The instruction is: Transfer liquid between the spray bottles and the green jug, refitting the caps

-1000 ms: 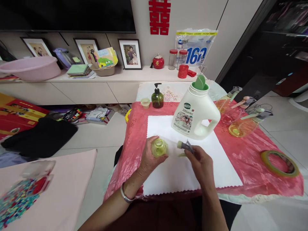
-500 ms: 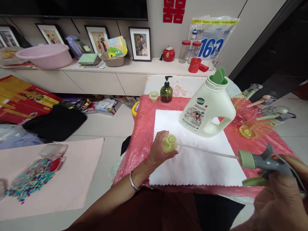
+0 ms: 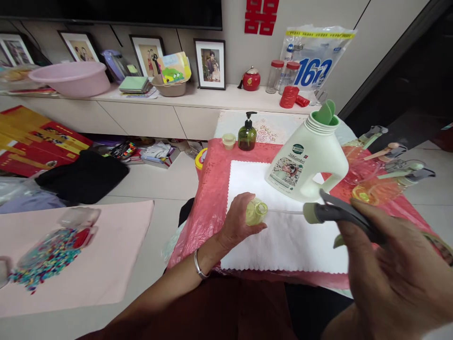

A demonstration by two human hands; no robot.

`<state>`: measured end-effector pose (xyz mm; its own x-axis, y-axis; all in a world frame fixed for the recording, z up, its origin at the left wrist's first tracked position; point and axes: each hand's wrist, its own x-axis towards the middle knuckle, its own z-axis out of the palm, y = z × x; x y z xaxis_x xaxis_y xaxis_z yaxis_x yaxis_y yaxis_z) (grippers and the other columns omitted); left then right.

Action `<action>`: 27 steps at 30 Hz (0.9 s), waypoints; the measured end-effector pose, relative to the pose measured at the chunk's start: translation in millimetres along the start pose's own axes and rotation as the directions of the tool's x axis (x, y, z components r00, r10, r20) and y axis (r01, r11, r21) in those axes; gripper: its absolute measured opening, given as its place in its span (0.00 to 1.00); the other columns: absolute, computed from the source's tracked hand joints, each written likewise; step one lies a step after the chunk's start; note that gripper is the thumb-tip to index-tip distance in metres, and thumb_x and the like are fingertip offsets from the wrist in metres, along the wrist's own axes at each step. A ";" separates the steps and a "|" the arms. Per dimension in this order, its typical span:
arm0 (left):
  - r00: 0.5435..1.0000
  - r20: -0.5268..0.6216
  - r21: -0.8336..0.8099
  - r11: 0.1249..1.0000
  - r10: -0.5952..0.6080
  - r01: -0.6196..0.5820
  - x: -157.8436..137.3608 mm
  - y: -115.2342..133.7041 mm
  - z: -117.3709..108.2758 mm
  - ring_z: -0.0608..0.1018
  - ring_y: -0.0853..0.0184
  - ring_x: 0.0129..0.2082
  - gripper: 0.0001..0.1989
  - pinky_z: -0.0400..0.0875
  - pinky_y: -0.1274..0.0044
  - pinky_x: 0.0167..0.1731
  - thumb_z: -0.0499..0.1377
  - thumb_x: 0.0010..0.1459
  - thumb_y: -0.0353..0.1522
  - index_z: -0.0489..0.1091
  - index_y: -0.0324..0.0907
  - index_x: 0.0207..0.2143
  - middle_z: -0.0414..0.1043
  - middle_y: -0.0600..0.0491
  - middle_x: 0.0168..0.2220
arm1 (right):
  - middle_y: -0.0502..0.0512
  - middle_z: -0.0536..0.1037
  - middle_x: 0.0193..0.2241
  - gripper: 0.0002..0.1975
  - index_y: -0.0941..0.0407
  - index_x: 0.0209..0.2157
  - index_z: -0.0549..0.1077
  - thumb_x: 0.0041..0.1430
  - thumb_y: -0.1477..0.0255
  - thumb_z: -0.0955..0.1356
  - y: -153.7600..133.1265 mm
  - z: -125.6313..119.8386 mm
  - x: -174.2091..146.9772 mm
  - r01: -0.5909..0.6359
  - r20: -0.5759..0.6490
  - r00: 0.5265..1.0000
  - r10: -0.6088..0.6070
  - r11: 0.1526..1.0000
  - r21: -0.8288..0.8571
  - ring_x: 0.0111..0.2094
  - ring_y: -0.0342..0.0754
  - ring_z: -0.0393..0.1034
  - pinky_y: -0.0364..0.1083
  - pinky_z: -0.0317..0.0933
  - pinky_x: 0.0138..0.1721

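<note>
My left hand (image 3: 238, 218) is wrapped round a yellow-tinted clear bottle (image 3: 255, 215), tilted so that its open neck faces right. In my right hand (image 3: 392, 264) is a grey and green trigger spray head (image 3: 332, 212). From its green collar a thin dip tube (image 3: 286, 211) runs left, its end at or just inside the bottle's mouth. A white scalloped cloth (image 3: 283, 250) lies beneath both hands. Behind them stands a large pale-green detergent jug (image 3: 307, 158) with a green cap piece (image 3: 326, 112) upside down in its neck.
A dark green pump bottle (image 3: 247, 134) and a small cup (image 3: 228, 140) stand at the table's back. Several spray bottles (image 3: 384, 184) are on the right. The table has a red plastic cover (image 3: 198, 203). Left, colourful bits (image 3: 53, 257) lie on a pink mat (image 3: 123, 245).
My right hand has moved left with the spray head, bringing the dip tube's end to the bottle's mouth. The bottle in my left hand has shifted slightly right.
</note>
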<state>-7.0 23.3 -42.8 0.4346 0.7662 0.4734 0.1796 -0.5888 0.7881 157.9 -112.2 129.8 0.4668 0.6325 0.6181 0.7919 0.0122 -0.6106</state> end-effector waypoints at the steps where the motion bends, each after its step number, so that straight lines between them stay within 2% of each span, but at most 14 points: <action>1: 1.000 -0.001 0.000 1.000 -0.003 0.003 0.3 -0.3 0.3 0.72 0.47 0.57 0.42 0.68 0.54 0.58 0.71 0.48 0.50 0.60 0.48 0.60 0.67 0.42 0.56 | 0.50 0.77 0.42 0.14 0.48 0.55 0.75 0.68 0.67 0.70 -1.1 5.2 4.0 0.074 0.008 0.997 -0.073 0.996 -0.041 0.38 0.48 0.72 0.46 0.63 0.37; 3: 1.000 -0.003 -0.010 1.000 -0.012 0.012 1.2 -1.2 0.9 0.72 0.48 0.57 0.42 0.68 0.54 0.58 0.71 0.47 0.51 0.61 0.48 0.59 0.67 0.43 0.56 | 0.49 0.78 0.40 0.11 0.50 0.52 0.75 0.70 0.67 0.69 -1.3 16.8 12.1 0.221 0.048 0.975 -0.218 0.972 -0.084 0.37 0.46 0.73 0.45 0.64 0.37; 5: 1.000 -0.016 -0.030 0.999 -0.024 0.023 2.2 -2.0 1.4 0.72 0.48 0.56 0.41 0.68 0.54 0.57 0.71 0.46 0.51 0.62 0.48 0.59 0.67 0.43 0.55 | 0.50 0.78 0.41 0.09 0.52 0.50 0.75 0.72 0.68 0.68 0.6 30.6 17.9 0.294 0.113 0.952 -0.285 0.952 -0.079 0.39 0.45 0.74 0.44 0.65 0.38; 8: 0.998 -0.040 -0.059 0.997 -0.046 0.044 3.7 -2.9 1.6 0.72 0.48 0.55 0.41 0.68 0.54 0.56 0.72 0.44 0.52 0.63 0.48 0.57 0.68 0.43 0.54 | 0.51 0.77 0.41 0.10 0.55 0.49 0.75 0.74 0.67 0.65 5.8 52.0 20.3 0.328 0.190 0.931 -0.310 0.942 -0.067 0.39 0.44 0.73 0.43 0.64 0.38; 12: 0.997 -0.024 -0.054 0.996 -0.071 0.069 6.0 -2.5 -0.4 0.72 0.49 0.52 0.41 0.69 0.55 0.54 0.72 0.45 0.52 0.64 0.46 0.56 0.68 0.43 0.52 | 0.49 0.77 0.39 0.10 0.56 0.48 0.75 0.74 0.68 0.64 11.0 70.5 17.7 0.357 0.228 0.912 -0.340 0.933 -0.036 0.38 0.42 0.72 0.41 0.62 0.38; 21: 0.995 -0.020 -0.102 0.991 -0.094 0.091 9.8 3.0 -3.8 0.73 0.50 0.50 0.38 0.69 0.56 0.53 0.72 0.45 0.51 0.66 0.46 0.55 0.69 0.44 0.51 | 0.50 0.76 0.39 0.10 0.56 0.49 0.75 0.74 0.69 0.64 4.9 76.8 19.9 0.398 0.240 0.893 -0.381 0.917 -0.028 0.40 0.43 0.72 0.42 0.61 0.39; 27: 0.992 -0.016 -0.094 0.988 -0.122 0.120 10.2 5.3 -4.5 0.72 0.49 0.52 0.41 0.69 0.55 0.54 0.70 0.46 0.54 0.64 0.43 0.57 0.69 0.43 0.52 | 0.51 0.77 0.42 0.08 0.56 0.50 0.75 0.71 0.74 0.67 1.0 77.4 20.4 0.407 0.152 0.900 -0.409 0.912 0.045 0.42 0.42 0.73 0.42 0.65 0.43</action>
<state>-5.6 29.2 -32.0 0.3956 0.8361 0.3800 0.1468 -0.4660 0.8725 137.8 -39.4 103.5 0.0363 0.6815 0.7309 0.8945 0.3039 -0.3278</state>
